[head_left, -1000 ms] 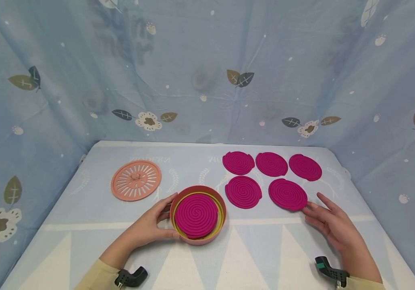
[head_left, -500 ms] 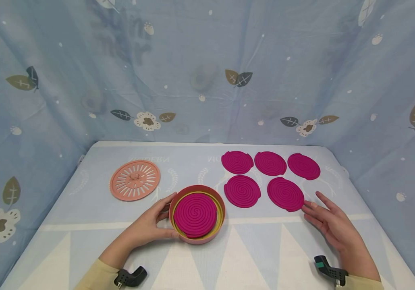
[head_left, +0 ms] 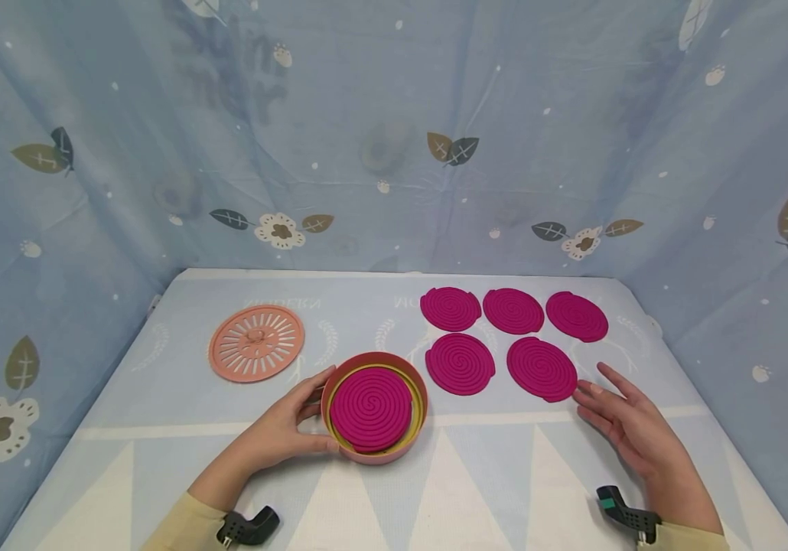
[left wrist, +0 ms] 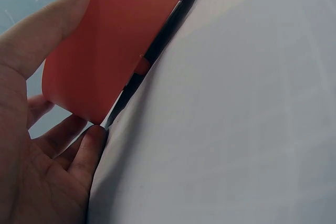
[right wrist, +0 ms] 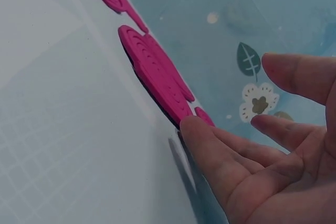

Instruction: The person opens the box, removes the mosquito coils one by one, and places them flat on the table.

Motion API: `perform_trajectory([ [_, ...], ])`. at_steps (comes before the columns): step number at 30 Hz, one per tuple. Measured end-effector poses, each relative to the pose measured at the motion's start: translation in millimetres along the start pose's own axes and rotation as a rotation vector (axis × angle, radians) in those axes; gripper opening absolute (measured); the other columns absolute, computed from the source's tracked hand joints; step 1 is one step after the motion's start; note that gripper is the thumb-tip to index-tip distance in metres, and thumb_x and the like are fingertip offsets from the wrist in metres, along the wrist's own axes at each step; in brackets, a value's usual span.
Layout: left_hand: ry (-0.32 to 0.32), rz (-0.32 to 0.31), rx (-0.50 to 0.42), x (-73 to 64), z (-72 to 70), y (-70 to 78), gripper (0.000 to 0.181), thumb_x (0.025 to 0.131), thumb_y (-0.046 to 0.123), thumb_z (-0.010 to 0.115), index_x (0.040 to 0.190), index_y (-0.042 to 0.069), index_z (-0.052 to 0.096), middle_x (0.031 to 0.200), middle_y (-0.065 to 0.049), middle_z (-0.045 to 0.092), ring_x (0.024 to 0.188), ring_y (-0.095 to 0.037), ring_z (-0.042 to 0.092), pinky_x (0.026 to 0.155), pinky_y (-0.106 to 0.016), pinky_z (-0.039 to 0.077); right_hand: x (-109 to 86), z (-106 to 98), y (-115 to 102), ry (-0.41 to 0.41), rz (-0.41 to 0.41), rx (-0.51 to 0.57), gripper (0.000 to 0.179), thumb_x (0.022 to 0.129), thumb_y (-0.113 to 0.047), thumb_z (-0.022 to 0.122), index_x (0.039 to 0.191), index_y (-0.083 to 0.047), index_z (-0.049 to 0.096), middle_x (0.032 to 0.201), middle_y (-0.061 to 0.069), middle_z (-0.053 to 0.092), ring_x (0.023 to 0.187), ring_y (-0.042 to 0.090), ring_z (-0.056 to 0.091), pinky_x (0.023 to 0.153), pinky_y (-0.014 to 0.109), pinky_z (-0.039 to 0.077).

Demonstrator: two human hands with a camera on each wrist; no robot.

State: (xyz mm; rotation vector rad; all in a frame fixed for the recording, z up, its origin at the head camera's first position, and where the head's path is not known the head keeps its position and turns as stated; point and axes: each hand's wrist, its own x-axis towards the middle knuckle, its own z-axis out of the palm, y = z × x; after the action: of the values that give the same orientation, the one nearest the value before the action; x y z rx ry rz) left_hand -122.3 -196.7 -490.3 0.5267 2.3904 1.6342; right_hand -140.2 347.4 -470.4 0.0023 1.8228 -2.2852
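Left hand cups the round salmon-pink plastic holder with one magenta spiral coil disc inside; right hand, fingers spread flat, touches the nearest magenta coil just ahead—best slide fingertips under its edge, lift level.

We see magenta spiral-grooved discs; same magenta spiral disc in salmon-pink round holder with yellow inner rim. Slotted lid salmon-pink. Backdrop cloth pale blue, leaf-and-flower print. Sleeves pale yellow.
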Motion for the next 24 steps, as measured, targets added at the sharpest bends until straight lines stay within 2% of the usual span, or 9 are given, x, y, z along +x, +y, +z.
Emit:
perform_trajectory([
  [5, 0.003, 0.002, -0.004, -0.1, 0.3, -1.8, 0.111, 0.069, 0.030, 0.092, 0.157, 0.022, 0.027, 0.157, 0.000, 0.031, 0.133, -0.021, 0.047, 0.109, -0.026, 0.041, 1.7, 4.3, -1.8, 0.041, -0.031, -0.092, 0.071, 0.104, -0.012, 0.051, 0.158, -0.003, 0.006, 0.124, -0.004, 0.059, 0.111, 0.014, 0.064, 0.094, 0.031, 0.054],
  [9, 0.005, -0.022, -0.004, 0.4, 0.3, -1.0, 0.113, 0.067, 0.032, 0.093, 0.158, 0.024, 0.026, 0.156, 0.004, 0.032, 0.132, -0.018, 0.048, 0.109, -0.025, 0.041, 0.3, 10.3, -3.6, 0.041, -0.075, -0.135, 0.065, 0.104, -0.012, 0.051, 0.157, -0.003, 0.015, 0.125, -0.006, 0.059, 0.112, 0.013, 0.064, 0.092, 0.028, 0.055],
  [13, 0.001, -0.027, 0.009, 1.5, -0.3, -1.3, 0.113, 0.066, 0.034, 0.093, 0.157, 0.025, 0.027, 0.156, 0.003, 0.032, 0.132, -0.018, 0.048, 0.109, -0.026, 0.042, 0.8, 20.1, -6.9, 0.017, -0.125, -0.193, 0.059, 0.104, -0.011, 0.052, 0.156, -0.005, 0.025, 0.129, -0.003, 0.058, 0.114, 0.012, 0.063, 0.092, 0.027, 0.055],
  [18, -0.002, -0.017, 0.015, 1.2, -0.4, -3.5, 0.112, 0.067, 0.034, 0.093, 0.157, 0.025, 0.028, 0.157, 0.000, 0.032, 0.132, -0.021, 0.048, 0.110, -0.028, 0.041, 7.9, 35.7, -15.0, -0.049, -0.160, -0.262, 0.055, 0.103, -0.008, 0.052, 0.154, -0.005, 0.031, 0.136, 0.005, 0.053, 0.118, 0.012, 0.060, 0.095, 0.027, 0.054],
  [24, 0.002, -0.013, 0.021, -0.3, 0.2, -3.7, 0.112, 0.067, 0.035, 0.093, 0.157, 0.024, 0.027, 0.157, 0.000, 0.032, 0.131, -0.021, 0.049, 0.110, -0.028, 0.041, 19.5, 59.8, -28.2, -0.092, -0.123, -0.432, 0.058, 0.101, -0.016, 0.058, 0.153, -0.006, 0.033, 0.142, 0.017, 0.048, 0.118, 0.014, 0.059, 0.095, 0.026, 0.054],
])
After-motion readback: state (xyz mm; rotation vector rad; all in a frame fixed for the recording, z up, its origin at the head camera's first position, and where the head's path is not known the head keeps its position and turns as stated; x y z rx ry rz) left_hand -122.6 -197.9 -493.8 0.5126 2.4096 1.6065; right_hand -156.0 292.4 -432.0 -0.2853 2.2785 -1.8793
